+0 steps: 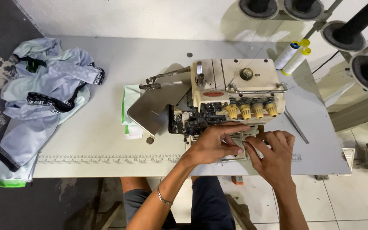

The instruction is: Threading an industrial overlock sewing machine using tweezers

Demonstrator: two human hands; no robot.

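Resting on the cream overlock machine [235,91], left hand [213,145] and right hand [273,157] pinch its front plate [237,140], fingers narrow.

1. A garment sewing workshop: an industrial overlock machine [231,100] with yellow tension knobs is set into a pale worktop [107,140].
2. Thread cones [294,57] and dark spool stands [343,34] sit behind it.
3. Grey sports garments [43,93] are piled at the worktop's left end.
4. A printed ruler strip [107,158] runs along the front edge.

Red oval label [213,93] on sewing machine [235,85] front; no pkgs, screens.
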